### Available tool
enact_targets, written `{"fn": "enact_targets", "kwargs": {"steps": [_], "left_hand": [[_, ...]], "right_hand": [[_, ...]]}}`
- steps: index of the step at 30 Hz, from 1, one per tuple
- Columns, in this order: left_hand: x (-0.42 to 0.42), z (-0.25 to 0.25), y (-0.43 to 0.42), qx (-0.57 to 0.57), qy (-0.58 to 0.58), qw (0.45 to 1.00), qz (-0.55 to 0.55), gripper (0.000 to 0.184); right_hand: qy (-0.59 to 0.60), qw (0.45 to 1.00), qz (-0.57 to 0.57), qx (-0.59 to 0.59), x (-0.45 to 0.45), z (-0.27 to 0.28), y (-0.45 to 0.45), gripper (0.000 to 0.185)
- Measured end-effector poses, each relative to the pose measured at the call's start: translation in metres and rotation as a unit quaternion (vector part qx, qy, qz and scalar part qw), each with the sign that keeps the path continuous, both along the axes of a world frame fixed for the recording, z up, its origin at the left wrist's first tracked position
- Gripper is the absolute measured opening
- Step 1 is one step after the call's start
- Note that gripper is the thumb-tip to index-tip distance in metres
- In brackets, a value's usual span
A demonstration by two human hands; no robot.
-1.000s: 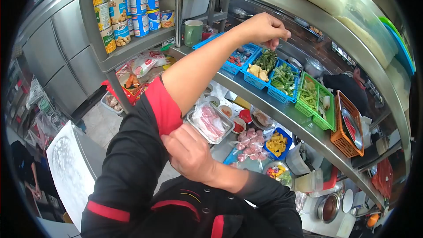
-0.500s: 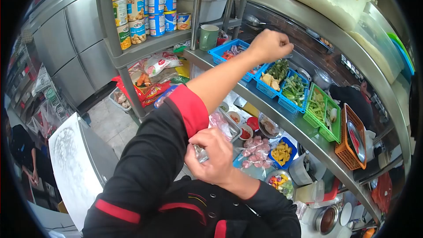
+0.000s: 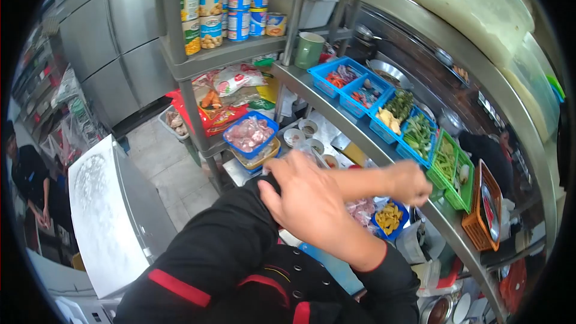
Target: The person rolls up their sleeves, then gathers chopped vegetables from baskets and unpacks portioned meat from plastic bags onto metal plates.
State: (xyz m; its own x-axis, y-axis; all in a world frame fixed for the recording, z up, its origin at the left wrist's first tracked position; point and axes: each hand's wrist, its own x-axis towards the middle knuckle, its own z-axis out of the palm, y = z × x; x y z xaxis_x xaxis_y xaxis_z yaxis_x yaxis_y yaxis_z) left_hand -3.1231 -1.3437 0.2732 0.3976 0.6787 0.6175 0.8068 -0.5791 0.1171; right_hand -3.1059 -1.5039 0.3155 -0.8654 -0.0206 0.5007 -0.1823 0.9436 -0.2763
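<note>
My left hand (image 3: 409,183) is curled into a loose fist, slightly blurred, and nothing shows in it. It hangs over the front edge of the metal shelf, near the blue and green baskets. My right hand (image 3: 307,204) lies across my left forearm, fingers wrapped round the black sleeve (image 3: 237,219) near its cuff. The red cuff is hidden under that hand. Behind the left wrist are a blue tray of yellow pieces (image 3: 390,218) and bagged raw meat (image 3: 362,211), partly covered by my arm.
Baskets of vegetables (image 3: 420,135) line the metal shelf (image 3: 336,111), with a green mug (image 3: 309,50) at its end. Cans (image 3: 239,9) stand on the grey rack. Raw meat fills a blue container (image 3: 251,135) below. A white-topped unit (image 3: 108,210) and another person (image 3: 37,180) are at left.
My left hand has dropped from above the baskets to the shelf's front edge. My right hand has moved up and right onto the sleeve cuff, now covering the red band. The view has shifted.
</note>
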Motion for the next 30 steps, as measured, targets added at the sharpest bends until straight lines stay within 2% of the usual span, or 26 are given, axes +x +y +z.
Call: {"fn": "enact_targets", "kwargs": {"steps": [2, 3, 5, 8, 10, 12, 14, 15, 17, 20, 23, 24, 26, 28, 30], "left_hand": [[0.012, -0.004, -0.026, -0.188, 0.116, 0.975, -0.027, 0.021], [0.018, -0.026, -0.032, -0.19, 0.108, 0.976, -0.019, 0.021], [0.018, -0.081, -0.033, -0.233, 0.116, 0.966, 0.0, 0.034], [0.003, -0.17, -0.039, -0.279, 0.099, 0.954, 0.055, 0.029], [-0.017, -0.23, -0.048, -0.301, 0.071, 0.946, 0.103, 0.026], [-0.04, -0.281, -0.06, -0.31, 0.038, 0.939, 0.147, 0.023], [-0.063, -0.314, -0.073, -0.31, 0.011, 0.934, 0.179, 0.021], [-0.07, -0.327, -0.075, -0.31, 0.001, 0.931, 0.192, 0.021], [-0.086, -0.34, -0.075, -0.299, -0.018, 0.932, 0.205, 0.02], [-0.112, -0.341, -0.06, -0.295, -0.042, 0.926, 0.23, 0.02], [-0.125, -0.31, -0.051, -0.345, -0.067, 0.895, 0.275, 0.021], [-0.126, -0.295, -0.048, -0.343, -0.06, 0.901, 0.26, 0.021], [-0.119, -0.274, -0.036, -0.344, -0.091, 0.882, 0.308, 0.022], [-0.112, -0.309, -0.003, -0.313, -0.066, 0.907, 0.275, 0.025], [-0.093, -0.303, 0.014, -0.313, -0.062, 0.928, 0.191, 0.025]], "right_hand": [[-0.044, 0.999, -0.028, -0.001, 0.003, -0.011, 0.004, 0.027], [-0.078, 0.997, -0.029, 0.004, 0.003, -0.017, 0.005, 0.028], [-0.121, 0.992, -0.015, 0.007, -0.006, -0.048, 0.0, 0.029], [-0.184, 0.983, 0.008, 0.0, -0.02, -0.076, -0.011, 0.029], [-0.218, 0.969, 0.087, -0.079, -0.03, -0.093, -0.017, 0.027], [-0.214, 0.966, 0.109, -0.099, -0.039, -0.113, -0.02, 0.027], [-0.276, 0.924, 0.172, -0.199, -0.045, -0.116, -0.021, 0.031], [-0.281, 0.924, 0.169, -0.199, -0.048, -0.118, -0.02, 0.031], [-0.326, 0.894, 0.179, -0.25, -0.054, -0.121, -0.016, 0.037], [-0.285, 0.907, 0.175, -0.254, -0.046, -0.118, -0.012, 0.04], [-0.255, 0.917, 0.16, -0.263, -0.028, -0.109, -0.001, 0.044], [-0.249, 0.92, 0.143, -0.265, -0.023, -0.111, 0.002, 0.044], [-0.148, 0.958, 0.084, -0.23, -0.015, -0.119, 0.009, 0.05], [-0.081, 0.977, 0.004, -0.199, -0.007, -0.128, 0.022, 0.046], [-0.044, 0.99, -0.105, -0.088, 0.001, -0.14, 0.041, 0.038]]}}
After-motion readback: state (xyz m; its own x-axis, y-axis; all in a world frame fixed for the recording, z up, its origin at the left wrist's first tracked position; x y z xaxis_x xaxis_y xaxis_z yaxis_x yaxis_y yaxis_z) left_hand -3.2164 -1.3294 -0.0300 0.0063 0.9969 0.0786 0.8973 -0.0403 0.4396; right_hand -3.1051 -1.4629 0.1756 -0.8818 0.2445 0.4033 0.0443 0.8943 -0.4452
